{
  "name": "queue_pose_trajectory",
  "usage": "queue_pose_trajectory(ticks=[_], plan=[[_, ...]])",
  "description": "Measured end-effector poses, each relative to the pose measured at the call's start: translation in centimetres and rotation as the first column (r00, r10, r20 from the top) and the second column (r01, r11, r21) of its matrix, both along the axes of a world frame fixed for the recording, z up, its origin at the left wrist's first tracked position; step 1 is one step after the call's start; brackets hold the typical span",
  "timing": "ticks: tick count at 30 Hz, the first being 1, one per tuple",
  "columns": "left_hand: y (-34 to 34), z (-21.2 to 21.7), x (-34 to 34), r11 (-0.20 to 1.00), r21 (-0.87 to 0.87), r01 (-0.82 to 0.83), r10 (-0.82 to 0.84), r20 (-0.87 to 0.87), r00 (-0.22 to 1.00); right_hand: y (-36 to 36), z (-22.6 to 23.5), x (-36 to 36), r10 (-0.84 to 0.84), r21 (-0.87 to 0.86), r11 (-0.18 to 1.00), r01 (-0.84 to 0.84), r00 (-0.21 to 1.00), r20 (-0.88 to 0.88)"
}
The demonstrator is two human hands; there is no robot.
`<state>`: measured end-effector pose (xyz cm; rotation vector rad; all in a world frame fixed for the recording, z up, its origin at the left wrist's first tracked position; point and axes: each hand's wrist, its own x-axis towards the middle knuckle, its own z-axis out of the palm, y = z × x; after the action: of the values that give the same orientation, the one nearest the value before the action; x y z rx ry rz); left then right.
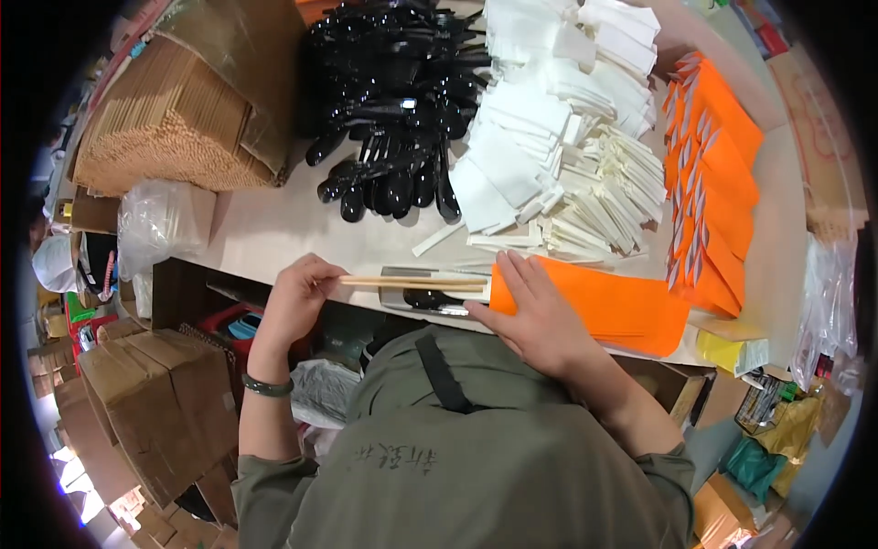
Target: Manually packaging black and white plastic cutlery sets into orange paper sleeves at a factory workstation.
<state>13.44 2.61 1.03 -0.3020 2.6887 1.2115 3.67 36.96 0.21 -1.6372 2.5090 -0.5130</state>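
at the near bench edge: left hand (297, 297) pinches the left end of a pair of wooden chopsticks (416, 284); right hand (535, 316) lies fingers spread on an orange paper sleeve (608, 311), pinning its open left end.
hands: left closed narrow on the chopstick tips; right flat and wide, pressing rather than gripping.
set: chopsticks lie over a black plastic spoon (430, 298) in a clear wrapper, right ends at the sleeve mouth; can't tell if they are inside yet.
axis: chopsticks' long axis runs left to right along the bench (274, 229) edge, far ends pointing right, into the sleeve; sleeve's long axis runs the same way, tilting slightly down to the right.
risk: the sleeve overhangs the edge; if the right hand lifts, it could slide off. the sticks could catch the sleeve lip and crumple it if they go in skewed, or the spoon could be left behind.
behind: heap of black spoons (393, 110), folded white napkins (540, 119), wrapped toothpicks (613, 197), row of orange sleeves (713, 183), bundled chopsticks (165, 128) at far left.
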Motion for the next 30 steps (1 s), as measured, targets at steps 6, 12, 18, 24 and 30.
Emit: queue_pose_trajectory(ticks=[6, 12, 18, 24, 30], plan=[[10.0, -0.3, -2.5, 1.0, -0.001, -0.023, 0.023, -0.075, 0.997, -2.4, -1.4, 1.6, -0.032, -0.203, 0.978, 0.051, 0.995, 0.095], [11.7, -1.4, -3.5, 0.986, 0.019, -0.163, 0.164, -0.083, 0.983, -1.7, -1.2, 1.4, -0.186, -0.172, 0.968, 0.182, 0.983, -0.006], [13.3, -4.6, -2.8, 0.499, 0.865, -0.049, -0.038, 0.078, 0.996, -1.6, -1.6, 0.8, -0.073, -0.257, 0.963, 0.081, 0.996, 0.042], [11.2, 1.7, -2.9, 0.816, -0.531, 0.226, -0.474, -0.393, 0.788, -2.0, 0.7, -0.4, 0.047, -0.318, 0.948, -0.025, 0.997, 0.063], [9.4, 1.2, -5.2, 0.913, -0.355, 0.199, -0.288, -0.216, 0.933, 6.7, 1.4, -10.9, -0.065, -0.229, 0.973, 0.043, 0.994, -0.091]])
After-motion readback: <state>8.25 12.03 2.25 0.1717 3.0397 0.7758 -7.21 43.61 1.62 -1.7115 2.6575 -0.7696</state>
